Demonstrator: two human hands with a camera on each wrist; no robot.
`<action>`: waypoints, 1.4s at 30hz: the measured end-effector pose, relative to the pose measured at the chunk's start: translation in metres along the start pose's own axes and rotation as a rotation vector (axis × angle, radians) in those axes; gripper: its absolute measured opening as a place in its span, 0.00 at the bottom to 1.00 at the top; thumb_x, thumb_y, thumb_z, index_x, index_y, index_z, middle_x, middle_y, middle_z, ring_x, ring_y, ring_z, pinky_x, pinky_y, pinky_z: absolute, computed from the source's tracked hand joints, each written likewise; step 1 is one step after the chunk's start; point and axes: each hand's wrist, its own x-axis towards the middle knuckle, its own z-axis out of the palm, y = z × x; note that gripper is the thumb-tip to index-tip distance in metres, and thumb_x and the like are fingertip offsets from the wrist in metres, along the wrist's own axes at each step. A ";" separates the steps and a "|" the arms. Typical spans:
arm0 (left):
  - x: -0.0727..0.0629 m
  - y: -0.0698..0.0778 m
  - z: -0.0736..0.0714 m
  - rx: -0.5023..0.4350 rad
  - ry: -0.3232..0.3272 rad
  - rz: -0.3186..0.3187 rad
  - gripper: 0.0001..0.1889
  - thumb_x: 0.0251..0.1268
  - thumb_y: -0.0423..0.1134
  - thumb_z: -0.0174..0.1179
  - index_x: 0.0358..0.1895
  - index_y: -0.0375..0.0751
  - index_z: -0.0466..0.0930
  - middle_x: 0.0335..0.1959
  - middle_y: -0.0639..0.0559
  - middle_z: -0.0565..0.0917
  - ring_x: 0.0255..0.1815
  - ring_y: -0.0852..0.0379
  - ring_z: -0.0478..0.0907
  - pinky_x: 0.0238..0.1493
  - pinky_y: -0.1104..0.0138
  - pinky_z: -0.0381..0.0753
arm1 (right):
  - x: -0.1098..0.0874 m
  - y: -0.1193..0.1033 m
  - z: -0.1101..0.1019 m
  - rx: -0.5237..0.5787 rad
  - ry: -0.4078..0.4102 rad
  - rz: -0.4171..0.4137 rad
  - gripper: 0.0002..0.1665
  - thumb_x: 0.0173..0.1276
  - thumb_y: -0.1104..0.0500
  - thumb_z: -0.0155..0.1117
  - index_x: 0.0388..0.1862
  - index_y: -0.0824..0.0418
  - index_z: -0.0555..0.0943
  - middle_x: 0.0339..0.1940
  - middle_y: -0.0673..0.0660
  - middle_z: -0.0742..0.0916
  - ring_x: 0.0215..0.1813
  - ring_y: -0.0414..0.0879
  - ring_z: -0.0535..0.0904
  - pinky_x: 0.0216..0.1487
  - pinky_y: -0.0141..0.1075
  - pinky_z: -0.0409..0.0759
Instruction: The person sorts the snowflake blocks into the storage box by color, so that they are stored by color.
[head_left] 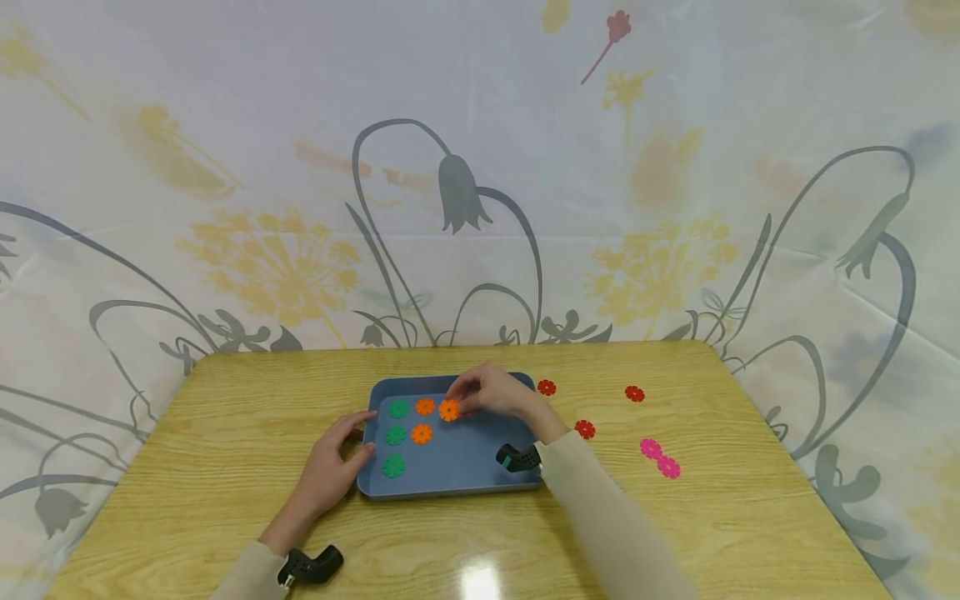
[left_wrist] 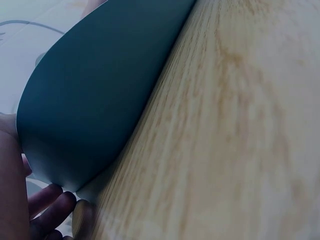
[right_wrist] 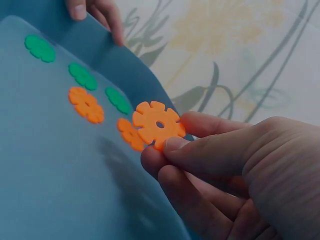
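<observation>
A blue-grey tray lies on the wooden table. At its left wall, my left hand holds the rim, digits over the edge. The left wrist view shows that hand's fingers against the tray's outer side. Over the back part of the tray, my right hand pinches an orange notched flower disc between thumb and fingertips, tilted and raised above the floor. Two more orange discs lie flat in the tray, beside a column of three green discs along the left side.
Right of the tray, three red discs are scattered on the table. Two pink discs lie touching nearer the front. A flower-printed cloth hangs behind the table. Each wrist carries a black camera.
</observation>
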 end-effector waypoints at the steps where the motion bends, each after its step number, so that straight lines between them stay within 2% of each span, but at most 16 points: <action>1: 0.000 0.000 0.000 0.001 0.000 -0.001 0.23 0.61 0.35 0.61 0.61 0.45 0.73 0.57 0.51 0.74 0.45 0.57 0.74 0.46 0.56 0.72 | 0.001 -0.001 0.002 0.002 -0.007 0.000 0.11 0.58 0.69 0.65 0.40 0.58 0.85 0.32 0.53 0.84 0.32 0.47 0.81 0.34 0.37 0.80; 11: 0.000 0.000 0.000 0.010 0.008 0.000 0.23 0.61 0.35 0.61 0.61 0.48 0.73 0.57 0.52 0.74 0.45 0.58 0.74 0.46 0.57 0.72 | 0.006 -0.004 0.020 0.054 -0.050 0.049 0.09 0.59 0.69 0.65 0.39 0.61 0.83 0.30 0.55 0.84 0.28 0.48 0.81 0.32 0.38 0.80; 23: 0.000 0.000 0.001 0.023 0.028 0.019 0.23 0.60 0.33 0.60 0.60 0.44 0.74 0.55 0.50 0.75 0.43 0.57 0.75 0.45 0.58 0.72 | 0.006 -0.008 0.030 0.094 -0.171 0.085 0.10 0.57 0.70 0.66 0.38 0.60 0.83 0.28 0.57 0.86 0.30 0.49 0.82 0.32 0.38 0.80; 34: 0.001 0.000 0.000 0.023 0.002 0.000 0.23 0.62 0.35 0.60 0.61 0.46 0.72 0.56 0.51 0.74 0.44 0.58 0.75 0.43 0.57 0.73 | 0.005 -0.006 0.037 0.155 -0.250 0.124 0.10 0.57 0.70 0.67 0.38 0.61 0.84 0.29 0.58 0.86 0.33 0.50 0.84 0.33 0.39 0.80; 42: 0.000 -0.001 0.000 0.019 -0.001 -0.005 0.23 0.62 0.36 0.60 0.61 0.45 0.72 0.56 0.51 0.74 0.44 0.58 0.74 0.43 0.57 0.73 | 0.006 -0.006 0.040 0.137 -0.286 0.095 0.09 0.57 0.68 0.67 0.38 0.60 0.84 0.29 0.57 0.86 0.32 0.50 0.84 0.33 0.38 0.80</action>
